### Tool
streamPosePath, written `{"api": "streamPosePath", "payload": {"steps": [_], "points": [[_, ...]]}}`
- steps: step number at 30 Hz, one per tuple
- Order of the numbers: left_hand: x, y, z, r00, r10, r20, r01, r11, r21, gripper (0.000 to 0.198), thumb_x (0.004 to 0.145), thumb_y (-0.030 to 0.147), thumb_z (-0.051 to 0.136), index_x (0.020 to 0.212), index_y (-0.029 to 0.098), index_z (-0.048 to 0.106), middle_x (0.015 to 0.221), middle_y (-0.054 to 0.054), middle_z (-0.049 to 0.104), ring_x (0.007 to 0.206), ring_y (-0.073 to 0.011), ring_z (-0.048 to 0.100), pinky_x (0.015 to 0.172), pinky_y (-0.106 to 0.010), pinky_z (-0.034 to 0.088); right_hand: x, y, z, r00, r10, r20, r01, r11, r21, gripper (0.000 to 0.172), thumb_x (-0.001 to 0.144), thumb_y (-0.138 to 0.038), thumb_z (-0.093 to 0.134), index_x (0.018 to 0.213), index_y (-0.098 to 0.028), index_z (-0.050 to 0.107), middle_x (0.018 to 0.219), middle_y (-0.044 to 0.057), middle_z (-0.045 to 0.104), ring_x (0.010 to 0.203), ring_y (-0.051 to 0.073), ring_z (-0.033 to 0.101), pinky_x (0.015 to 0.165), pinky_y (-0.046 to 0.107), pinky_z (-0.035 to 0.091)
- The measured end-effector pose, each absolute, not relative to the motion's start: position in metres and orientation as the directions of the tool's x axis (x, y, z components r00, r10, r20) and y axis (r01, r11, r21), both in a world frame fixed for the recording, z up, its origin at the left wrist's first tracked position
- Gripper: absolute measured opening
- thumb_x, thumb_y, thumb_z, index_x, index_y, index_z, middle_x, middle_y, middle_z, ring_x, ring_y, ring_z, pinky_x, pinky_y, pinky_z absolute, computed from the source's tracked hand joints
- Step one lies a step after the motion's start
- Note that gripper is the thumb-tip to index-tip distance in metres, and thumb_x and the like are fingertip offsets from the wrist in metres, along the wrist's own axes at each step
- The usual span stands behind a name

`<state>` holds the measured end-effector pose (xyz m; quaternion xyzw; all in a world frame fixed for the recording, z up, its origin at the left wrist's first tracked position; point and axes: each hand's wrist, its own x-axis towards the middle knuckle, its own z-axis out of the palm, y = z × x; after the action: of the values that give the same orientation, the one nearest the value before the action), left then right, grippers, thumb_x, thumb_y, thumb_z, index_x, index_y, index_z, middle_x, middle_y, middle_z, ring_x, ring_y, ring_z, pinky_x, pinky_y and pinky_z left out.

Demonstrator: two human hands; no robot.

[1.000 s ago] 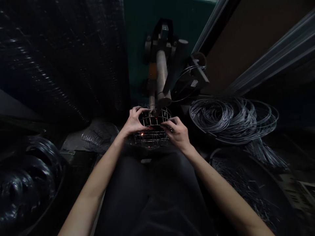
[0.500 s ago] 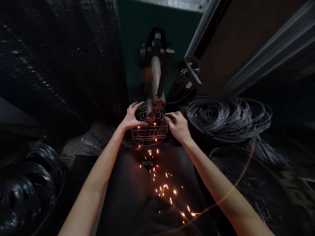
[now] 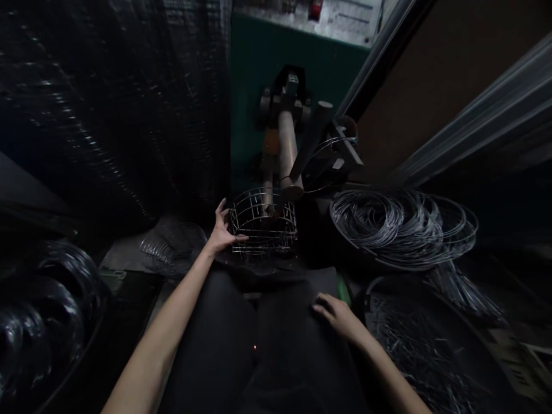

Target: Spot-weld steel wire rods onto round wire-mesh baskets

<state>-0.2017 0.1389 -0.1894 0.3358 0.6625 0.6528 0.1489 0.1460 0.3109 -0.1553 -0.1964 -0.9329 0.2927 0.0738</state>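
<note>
Since the sparks, my right hand (image 3: 338,315) has left the wire basket (image 3: 264,221), resting open on my lap; my left hand (image 3: 223,230) grips its rim beneath the welder arm (image 3: 288,152). Weld apparently finished; basket not yet removed.

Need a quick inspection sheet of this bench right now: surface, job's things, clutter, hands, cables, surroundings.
Surface: dark bench, dimly lit.
Job's things: round wire basket under the welder arm.
Clutter: wire rings piled right of the basket; cut wires nearer; dark coils on the left.
Hands: left hand grips the basket's left side; right hand rests on the lap, empty.
Cables: nothing seen.
Surroundings: stacked mesh at left; green panel behind the welder.
</note>
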Motion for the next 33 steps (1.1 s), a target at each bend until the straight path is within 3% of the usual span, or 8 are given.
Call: {"api": "streamPosePath", "payload": {"steps": [4,7,9,12,15,20,25,33], "points": [[-0.181,0.110,-0.173,-0.658,0.685,0.313,0.339,-0.101,0.935,0.130,0.040,0.058,0.087,0.143,0.028,0.013,0.136,-0.017,0.037,0.132,-0.0319,0.040,0.110,-0.051,0.033,0.156,0.314,-0.148,-0.849,0.504,-0.157,0.410,0.443,-0.797,0.038,0.081,-0.059,0.054,0.083,-0.024,0.069,0.075,0.005,0.072,0.063,0.024,0.068,0.058,0.036,0.057],[-0.162,0.094,-0.151,-0.596,0.712,0.372,0.517,-0.014,0.856,0.111,0.044,0.058,0.087,0.136,0.028,0.033,0.135,-0.014,0.038,0.129,-0.0326,0.040,0.108,-0.053,0.034,0.137,0.306,-0.107,-0.775,0.613,-0.152,0.412,0.308,-0.858,0.046,0.075,-0.054,0.066,0.108,-0.022,0.067,0.085,0.005,0.072,0.066,0.019,0.067,0.058,0.030,0.054],[-0.149,0.094,-0.135,-0.512,0.768,0.385,0.661,0.067,0.747,0.097,0.047,0.056,0.086,0.130,0.028,0.044,0.135,-0.014,0.036,0.129,-0.0342,0.037,0.108,-0.054,0.033,0.112,0.298,-0.076,-0.818,0.546,-0.183,0.379,0.270,-0.885,0.046,0.075,-0.049,0.070,0.111,-0.021,0.067,0.091,0.005,0.071,0.074,0.018,0.066,0.061,0.027,0.052],[-0.133,0.108,-0.118,-0.353,0.867,0.351,0.824,0.111,0.555,0.084,0.054,0.052,0.085,0.127,0.028,0.051,0.137,-0.015,0.032,0.129,-0.0375,0.033,0.109,-0.062,0.023,0.070,0.286,-0.046,-0.901,0.327,-0.285,0.391,0.326,-0.861,0.029,0.076,-0.045,0.069,0.088,-0.019,0.073,0.083,0.004,0.072,0.076,0.018,0.066,0.064,0.026,0.051],[-0.122,0.120,-0.109,-0.297,0.890,0.345,0.890,0.127,0.439,0.085,0.055,0.050,0.084,0.129,0.027,0.051,0.135,-0.017,0.031,0.128,-0.0395,0.033,0.108,-0.068,0.015,0.041,0.279,-0.044,-0.935,0.296,-0.196,0.337,0.567,-0.752,0.021,0.082,-0.037,0.065,0.085,-0.018,0.074,0.081,0.003,0.073,0.077,0.019,0.068,0.070,0.028,0.051],[-0.121,0.124,-0.106,-0.337,0.867,0.368,0.878,0.149,0.454,0.087,0.056,0.053,0.083,0.131,0.023,0.050,0.132,-0.018,0.033,0.124,-0.0372,0.036,0.107,-0.061,0.025,0.035,0.270,-0.064,-0.992,0.089,0.088,0.058,0.950,-0.307,0.034,0.087,-0.031,0.060,0.119,-0.018,0.065,0.113,0.009,0.070,0.091,0.022,0.070,0.069,0.028,0.054],[-0.125,0.125,-0.105,-0.414,0.844,0.341,0.821,0.184,0.541,0.085,0.057,0.048,0.084,0.131,0.024,0.050,0.134,-0.016,0.030,0.123,-0.0363,0.034,0.104,-0.055,0.033,0.038,0.277,-0.075,-0.967,-0.060,0.247,-0.074,0.996,-0.047,0.029,0.092,-0.024,0.053,0.118,-0.022,0.065,0.111,0.002,0.070,0.080,0.016,0.072,0.055,0.021,0.050],[-0.134,0.133,-0.101,-0.430,0.836,0.341,0.819,0.202,0.536,0.088,0.054,0.043,0.086,0.132,0.023,0.049,0.135,-0.017,0.030,0.127,-0.0386,0.032,0.106,-0.059,0.029,0.026,0.288,-0.077,-0.888,-0.145,0.437,-0.142,0.989,0.039,0.024,0.093,-0.025,0.053,0.111,-0.020,0.067,0.105,0.001,0.073,0.069,0.013,0.071,0.052,0.022,0.050]]}}
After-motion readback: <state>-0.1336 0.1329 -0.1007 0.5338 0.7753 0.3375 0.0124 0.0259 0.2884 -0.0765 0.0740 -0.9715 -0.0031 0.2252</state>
